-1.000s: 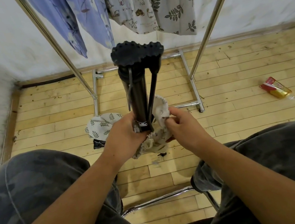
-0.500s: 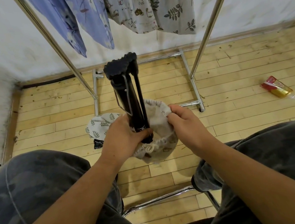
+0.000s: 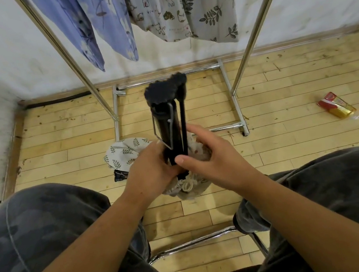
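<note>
Right hand [image 3: 216,156] off pouch [image 3: 189,187] rim, fingers now wrap tripod [image 3: 168,123] mid-shaft; left hand [image 3: 151,170] grips it low. Tripod likely stiff, fairly heavy: hold bundled legs, not soft pouch.

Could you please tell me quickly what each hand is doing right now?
Left hand: grips the black pump.
Right hand: thumb and forefinger flank the pump; hold cannot be told.

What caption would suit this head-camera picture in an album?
A black cylindrical tool held partly inside a beige drawstring cloth bag, in front of a chrome clothes rack.
</note>
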The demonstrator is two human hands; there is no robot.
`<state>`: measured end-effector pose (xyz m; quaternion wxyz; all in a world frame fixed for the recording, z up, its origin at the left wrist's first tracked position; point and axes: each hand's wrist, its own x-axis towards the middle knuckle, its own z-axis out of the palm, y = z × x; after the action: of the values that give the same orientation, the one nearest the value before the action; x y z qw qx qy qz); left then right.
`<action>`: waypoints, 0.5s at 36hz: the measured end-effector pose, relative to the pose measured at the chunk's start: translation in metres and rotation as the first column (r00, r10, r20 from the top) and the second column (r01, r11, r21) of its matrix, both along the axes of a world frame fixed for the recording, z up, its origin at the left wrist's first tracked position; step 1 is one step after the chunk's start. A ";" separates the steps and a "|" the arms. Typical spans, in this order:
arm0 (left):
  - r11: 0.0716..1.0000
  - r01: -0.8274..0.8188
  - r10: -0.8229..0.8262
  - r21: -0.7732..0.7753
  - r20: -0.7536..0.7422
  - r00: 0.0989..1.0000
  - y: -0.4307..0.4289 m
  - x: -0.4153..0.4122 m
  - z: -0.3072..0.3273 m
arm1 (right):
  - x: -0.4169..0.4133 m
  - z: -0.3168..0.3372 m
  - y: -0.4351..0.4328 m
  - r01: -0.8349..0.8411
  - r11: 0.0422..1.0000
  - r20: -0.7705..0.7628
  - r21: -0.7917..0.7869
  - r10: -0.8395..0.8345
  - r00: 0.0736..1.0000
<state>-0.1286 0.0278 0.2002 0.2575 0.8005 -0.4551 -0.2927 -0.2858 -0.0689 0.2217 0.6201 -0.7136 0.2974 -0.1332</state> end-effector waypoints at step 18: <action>0.993 0.106 -0.103 0.053 -0.053 0.993 -0.004 -0.005 0.000 | -0.001 -0.017 -0.003 0.086 0.981 -0.089 -0.175 -0.103 0.991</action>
<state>-0.1336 0.0242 0.2004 0.2308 0.7748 -0.4816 -0.3385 -0.2869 -0.0717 0.2049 0.5342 -0.7550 0.3484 -0.1524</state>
